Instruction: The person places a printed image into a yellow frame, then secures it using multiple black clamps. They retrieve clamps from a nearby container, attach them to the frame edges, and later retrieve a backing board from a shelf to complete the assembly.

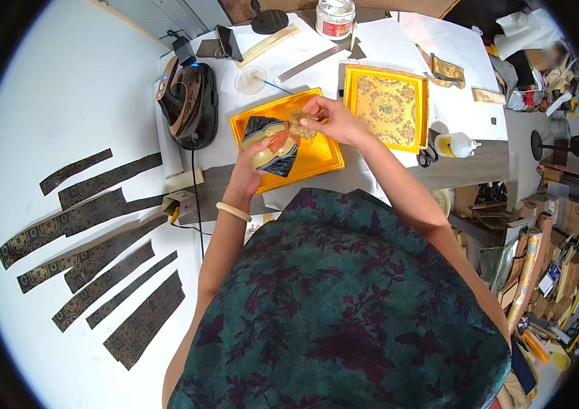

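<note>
Here, over the plain yellow tray (pixel 331 163), the left hand's (pixel 246 168) fingers clasp a black-cream-orange object (pixel 269 156), while the right hand's (pixel 339 124) fingers pinch a crumpled golden-brown piece (pixel 301 127) at its right end.

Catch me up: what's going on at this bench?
A person's left grip holds a black, cream and orange piece over a yellow tray; whether it touches the tray is unclear. The right grip pinches a gold-brown scrap at the piece's right side; I can't tell if the two are attached. A second yellow tray with a gold patterned panel lies to the right, and an iron stands at the left.
</note>
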Demonstrator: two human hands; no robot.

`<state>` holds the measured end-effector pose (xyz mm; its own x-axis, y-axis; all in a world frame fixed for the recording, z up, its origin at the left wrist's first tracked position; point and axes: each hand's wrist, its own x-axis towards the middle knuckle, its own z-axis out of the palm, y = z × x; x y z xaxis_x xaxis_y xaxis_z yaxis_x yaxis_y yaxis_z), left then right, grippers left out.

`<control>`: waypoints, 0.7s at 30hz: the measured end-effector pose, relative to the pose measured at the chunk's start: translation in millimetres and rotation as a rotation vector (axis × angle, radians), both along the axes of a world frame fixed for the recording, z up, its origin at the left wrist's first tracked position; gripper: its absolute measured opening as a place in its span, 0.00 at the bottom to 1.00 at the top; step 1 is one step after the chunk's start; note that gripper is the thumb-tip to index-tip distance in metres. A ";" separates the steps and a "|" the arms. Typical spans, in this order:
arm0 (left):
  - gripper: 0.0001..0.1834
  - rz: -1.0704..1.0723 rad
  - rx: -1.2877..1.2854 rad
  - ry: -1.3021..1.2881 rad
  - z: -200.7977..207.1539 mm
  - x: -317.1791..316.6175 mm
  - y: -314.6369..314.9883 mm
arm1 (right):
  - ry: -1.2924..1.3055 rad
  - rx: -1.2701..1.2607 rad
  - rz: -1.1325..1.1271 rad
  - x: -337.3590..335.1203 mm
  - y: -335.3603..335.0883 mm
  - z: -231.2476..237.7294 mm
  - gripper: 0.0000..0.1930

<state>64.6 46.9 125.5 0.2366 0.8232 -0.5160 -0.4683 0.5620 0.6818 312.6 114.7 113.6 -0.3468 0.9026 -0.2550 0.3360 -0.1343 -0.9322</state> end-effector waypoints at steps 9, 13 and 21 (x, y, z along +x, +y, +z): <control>0.26 -0.036 -0.088 0.107 -39.9 -10.6 -0.5 | -0.115 0.017 0.117 -2.5 -24.7 -44.5 0.28; 0.30 -0.001 -0.110 0.153 -45.8 -11.8 5.3 | -0.127 -0.083 0.080 -7.2 -27.5 -52.6 0.28; 0.40 0.100 -0.139 0.255 -62.2 -7.5 10.1 | -0.404 0.049 0.099 -24.8 -26.5 -33.5 0.26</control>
<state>57.0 57.0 63.3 0.0065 0.7530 -0.6580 -0.3495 0.6182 0.7040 287.9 88.1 80.1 -0.3134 0.8845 -0.3456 0.6850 -0.0415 -0.7274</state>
